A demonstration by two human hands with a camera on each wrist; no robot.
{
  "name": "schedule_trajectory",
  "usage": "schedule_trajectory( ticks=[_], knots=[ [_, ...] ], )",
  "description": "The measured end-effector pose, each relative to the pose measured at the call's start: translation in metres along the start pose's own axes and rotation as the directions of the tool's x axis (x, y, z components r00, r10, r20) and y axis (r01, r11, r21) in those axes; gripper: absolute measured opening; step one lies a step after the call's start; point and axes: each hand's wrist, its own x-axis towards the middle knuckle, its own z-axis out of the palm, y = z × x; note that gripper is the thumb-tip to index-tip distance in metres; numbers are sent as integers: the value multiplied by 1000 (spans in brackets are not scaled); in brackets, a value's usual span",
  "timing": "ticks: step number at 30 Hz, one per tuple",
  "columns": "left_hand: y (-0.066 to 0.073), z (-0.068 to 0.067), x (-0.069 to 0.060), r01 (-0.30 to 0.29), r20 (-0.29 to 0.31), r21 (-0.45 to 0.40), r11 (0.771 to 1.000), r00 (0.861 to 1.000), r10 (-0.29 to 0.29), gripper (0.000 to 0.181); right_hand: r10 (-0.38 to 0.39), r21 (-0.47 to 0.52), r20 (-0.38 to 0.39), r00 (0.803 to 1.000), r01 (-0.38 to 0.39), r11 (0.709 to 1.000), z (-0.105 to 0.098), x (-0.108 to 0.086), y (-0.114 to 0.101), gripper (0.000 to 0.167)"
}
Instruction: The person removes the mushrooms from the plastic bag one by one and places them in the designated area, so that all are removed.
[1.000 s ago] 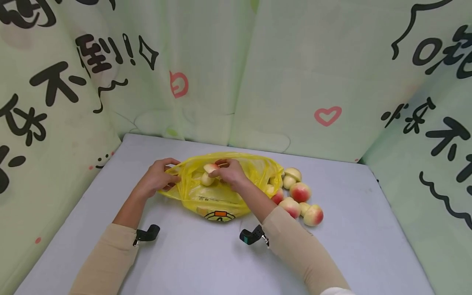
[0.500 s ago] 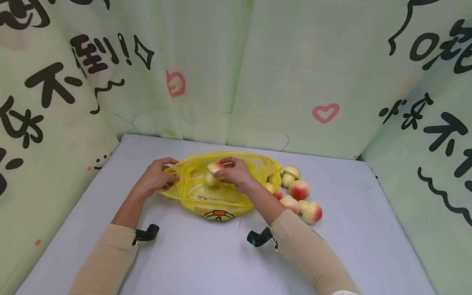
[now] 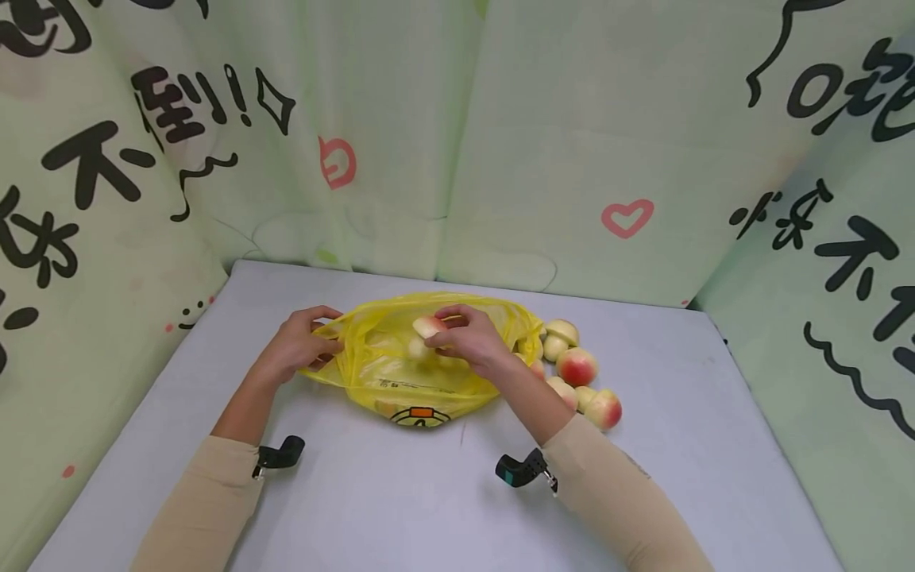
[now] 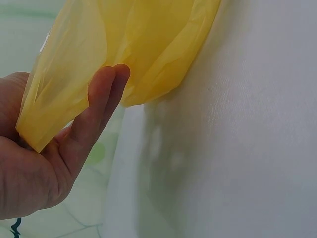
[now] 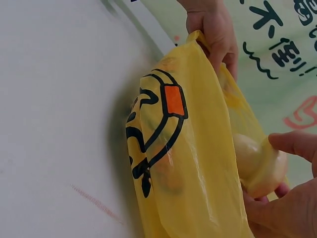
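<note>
At the left side of a thin yellow plastic bag (image 3: 429,385), my left hand (image 3: 303,345) grips the bag's edge between thumb and fingers. The left wrist view shows the plastic (image 4: 158,44) tucked into that hand. Over the bag's mouth, my right hand (image 3: 475,340) holds a cream mushroom (image 3: 427,326) with a reddish cap, artificial-looking. Part of this mushroom (image 5: 272,173) shows beside the bag's edge in the right wrist view. Pale shapes show faintly through the plastic, too blurred to tell apart.
Several similar mushrooms (image 3: 577,367) lie close against the bag's right end, some partly hidden by the right forearm. All rest on a white table (image 3: 400,500). A pale green printed curtain (image 3: 543,143) encloses the table's back and sides.
My right hand has moved a little to the right over the bag, carrying the mushroom along. The left hand keeps its grip on the bag's edge.
</note>
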Motion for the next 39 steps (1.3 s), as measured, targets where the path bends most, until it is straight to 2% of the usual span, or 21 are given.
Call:
schedule_trajectory(
  ticks=[12, 19, 39],
  knots=[
    [1, 2, 0, -1, 3, -6, 1000, 1000, 1, 56, 9, 48, -34, 999, -7, 999, -27, -15, -1, 56],
    [1, 2, -1, 16, -6, 0, 1000, 1000, -16, 55, 4, 36, -58, 998, -2, 999, -44, -25, -3, 55],
    [2, 1, -3, -4, 11, -14, 1000, 1000, 4, 55, -27, 14, -67, 997, 28, 999, -92, -56, -10, 55]
  ],
)
